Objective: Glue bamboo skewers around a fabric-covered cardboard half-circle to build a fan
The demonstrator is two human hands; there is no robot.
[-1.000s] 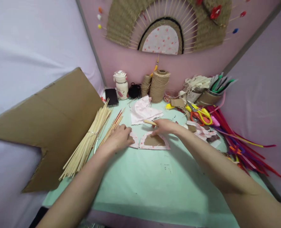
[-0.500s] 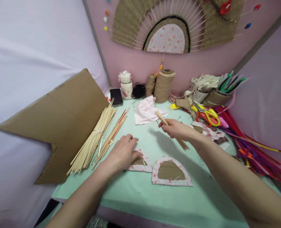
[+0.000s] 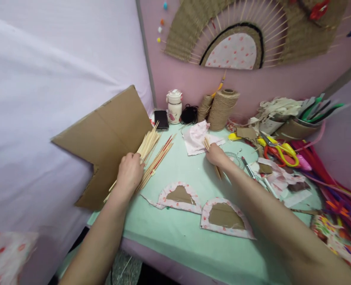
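Brown cardboard [image 3: 104, 134] is seen leaning just beyond and to the outer side of the left hand [image 3: 129, 173]. A bundle of bamboo skewers [image 3: 147, 144] is lain upon by that hand, fingers curled loosely over the sticks. Two fabric-edged cardboard arches [image 3: 179, 196] are found near, between both forearms. A few short sticks [image 3: 210, 152] are gripped in the closed right hand [image 3: 215, 155], with pink cloth [image 3: 197, 136] just beyond it and a pen [image 3: 248, 168] beside the wrist.

Left hand [image 3: 129, 173] palm down, fingers curled, right hand [image 3: 216, 154] closed in a grip, both forearms extended forward
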